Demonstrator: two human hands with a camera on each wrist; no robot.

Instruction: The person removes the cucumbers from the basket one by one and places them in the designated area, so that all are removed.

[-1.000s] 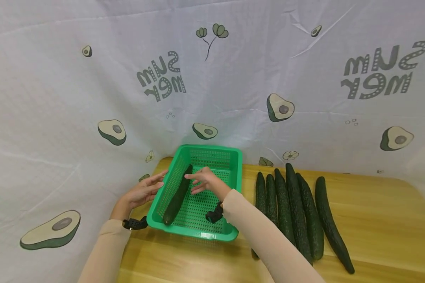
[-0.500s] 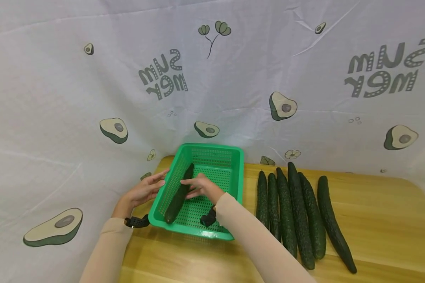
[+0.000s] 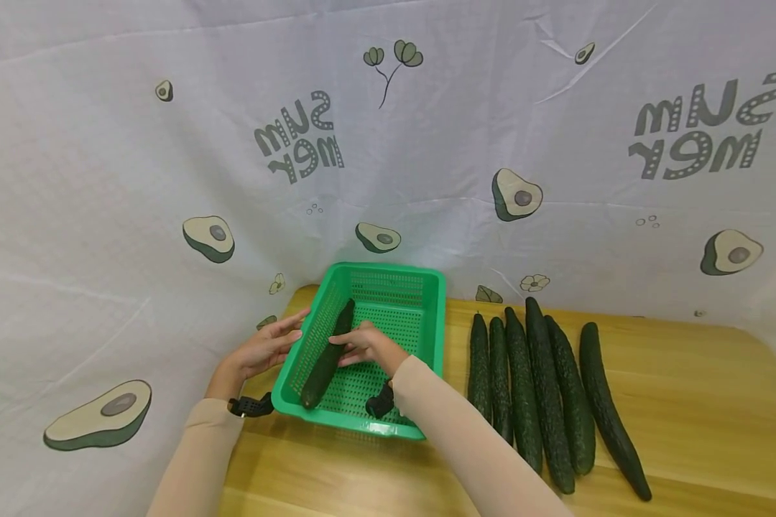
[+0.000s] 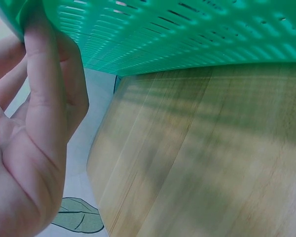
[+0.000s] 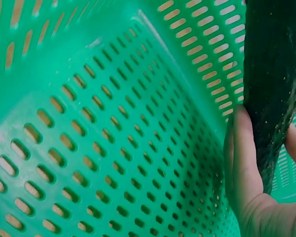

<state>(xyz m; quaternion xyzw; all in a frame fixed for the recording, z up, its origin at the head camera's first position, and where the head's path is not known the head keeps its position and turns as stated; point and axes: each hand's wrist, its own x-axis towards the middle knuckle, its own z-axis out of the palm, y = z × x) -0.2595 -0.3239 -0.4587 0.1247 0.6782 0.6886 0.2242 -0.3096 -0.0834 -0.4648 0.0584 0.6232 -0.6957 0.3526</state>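
Observation:
In the head view a dark green cucumber (image 3: 323, 377) lies slantwise along the left side of a green perforated plastic basket (image 3: 441, 309). My right hand (image 3: 376, 346) reaches into the basket and grips this cucumber around its middle. The right wrist view shows the cucumber (image 5: 271, 74) between thumb and fingers, close to the basket wall (image 5: 202, 44). Outside the basket, my left hand (image 3: 265, 348) rests against the left rim with loosely extended fingers. In the left wrist view, one fingertip of the left hand (image 4: 34, 113) tucks under the rim and is hidden there.
Several cucumbers (image 3: 535, 402) lie side by side on the wooden table (image 3: 698, 402), right of the basket, with a curved one (image 3: 611, 413) slightly apart. A white cloth (image 3: 427, 143) with avocado prints hangs behind and to the left.
My right hand has moved left and down inside the basket and now grips the cucumber. The left hand stays at the rim. The head view has shifted slightly.

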